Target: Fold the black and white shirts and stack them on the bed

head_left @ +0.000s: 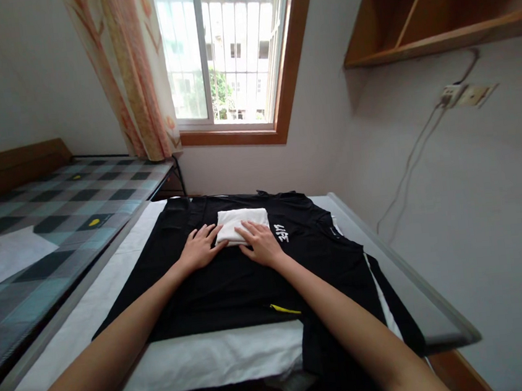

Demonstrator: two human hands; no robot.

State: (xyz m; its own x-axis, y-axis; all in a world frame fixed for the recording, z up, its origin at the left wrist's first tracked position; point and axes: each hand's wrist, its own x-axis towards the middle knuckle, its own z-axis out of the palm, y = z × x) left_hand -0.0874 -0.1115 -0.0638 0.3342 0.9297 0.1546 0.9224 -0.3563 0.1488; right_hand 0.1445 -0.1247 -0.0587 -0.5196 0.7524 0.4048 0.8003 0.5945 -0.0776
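Note:
A folded white cloth [235,220] lies flat on a black T-shirt [234,291] spread over the table. My left hand [200,246] rests at the cloth's left edge, its fingers spread and the thumb touching the near corner. On the cloth's right side lies my right hand [260,243], palm down with fingers stretched out. White lettering [282,233] shows on the shirt just right of that hand. The shirt's collar [336,228] points to the right, and a yellow mark [285,309] is near its front edge.
White fabric [222,356] lies under the shirt and hangs at the front. The grey table [433,302] has its edge to the right. A bed with a checked mattress [115,189] and a paper sheet [9,256] stands left. Wooden shelves [413,42] hang above a socket with cables [452,96].

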